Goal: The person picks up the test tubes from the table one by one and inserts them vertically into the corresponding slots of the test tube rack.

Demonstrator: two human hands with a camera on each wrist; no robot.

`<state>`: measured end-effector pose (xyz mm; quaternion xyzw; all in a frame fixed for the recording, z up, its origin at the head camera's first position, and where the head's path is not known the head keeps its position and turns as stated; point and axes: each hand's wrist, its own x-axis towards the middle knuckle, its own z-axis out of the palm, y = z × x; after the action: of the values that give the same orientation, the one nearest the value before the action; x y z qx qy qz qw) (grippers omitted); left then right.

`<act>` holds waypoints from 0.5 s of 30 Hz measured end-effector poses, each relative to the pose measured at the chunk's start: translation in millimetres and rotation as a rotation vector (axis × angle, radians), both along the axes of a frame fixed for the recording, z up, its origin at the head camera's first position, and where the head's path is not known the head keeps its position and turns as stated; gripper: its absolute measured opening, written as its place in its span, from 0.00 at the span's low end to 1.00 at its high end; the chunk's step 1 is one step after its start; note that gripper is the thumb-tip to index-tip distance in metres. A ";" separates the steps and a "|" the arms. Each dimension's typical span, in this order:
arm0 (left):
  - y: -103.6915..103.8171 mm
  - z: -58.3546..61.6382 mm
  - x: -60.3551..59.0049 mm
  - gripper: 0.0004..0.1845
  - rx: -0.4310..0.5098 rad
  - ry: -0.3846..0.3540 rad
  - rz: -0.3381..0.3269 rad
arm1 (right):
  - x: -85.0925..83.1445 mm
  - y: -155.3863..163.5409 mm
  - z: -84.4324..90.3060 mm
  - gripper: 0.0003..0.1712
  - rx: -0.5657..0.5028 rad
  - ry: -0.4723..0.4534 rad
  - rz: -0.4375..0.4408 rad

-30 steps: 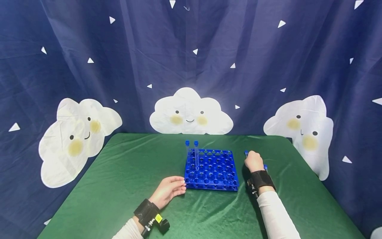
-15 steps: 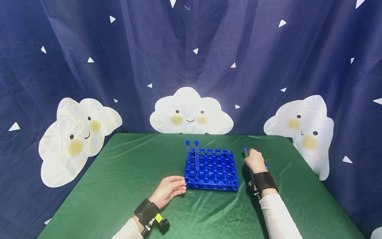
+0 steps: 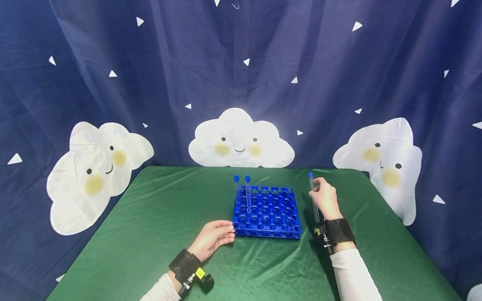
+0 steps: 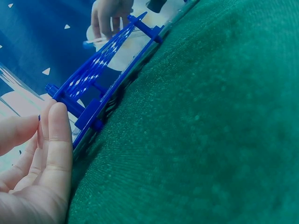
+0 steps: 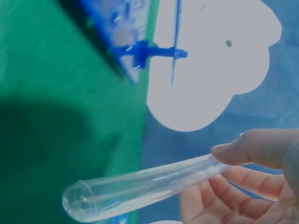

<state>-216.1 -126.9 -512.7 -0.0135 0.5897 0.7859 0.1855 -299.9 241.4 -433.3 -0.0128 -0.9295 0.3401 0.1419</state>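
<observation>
- Where the head view looks down on the green table (image 3: 158, 217), the right hand (image 3: 324, 199) pinches a clear test tube (image 3: 313, 200) with a blue cap, held upright and clear of the cloth, just to the right of the blue rack (image 3: 266, 212). Two capped tubes (image 3: 242, 193) stand in the rack's far left corner. The left hand (image 3: 211, 240) rests on the table, fingers relaxed and nearly straight, fingertips at the rack's near left corner. A dark blue curtain with white clouds (image 3: 241, 140) hangs behind.
- In the left wrist view, the left hand's fingers (image 4: 55, 144) lie straight and together, touching the rack's (image 4: 100, 77) near corner; they grip nothing. The other hand shows at the far end of the rack, with the tube beside it.
- In the right wrist view, thumb and fingers (image 5: 252, 148) of the right hand clamp the tube (image 5: 140, 189) near its upper part; its rounded bottom points at the camera, above the green cloth. An edge of the rack (image 5: 135, 44) lies beyond.
</observation>
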 end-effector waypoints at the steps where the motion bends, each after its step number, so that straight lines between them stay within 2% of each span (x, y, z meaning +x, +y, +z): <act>1: 0.2 -0.1 -0.3 0.20 0.000 0.001 0.001 | 1.4 -1.7 2.5 0.23 -0.010 0.022 0.002; 9: 0.1 -1.8 -1.7 0.20 -0.008 0.005 0.006 | 12.7 -19.3 21.3 0.21 -0.060 0.193 0.035; 15: -0.3 -3.1 -1.4 0.21 -0.007 0.004 0.004 | 20.6 -38.5 34.2 0.20 -0.093 0.262 0.062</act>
<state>-217.5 -127.2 -515.8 -0.0138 0.5927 0.7844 0.1825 -279.2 203.0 -399.1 0.0539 -0.8862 0.3860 0.2506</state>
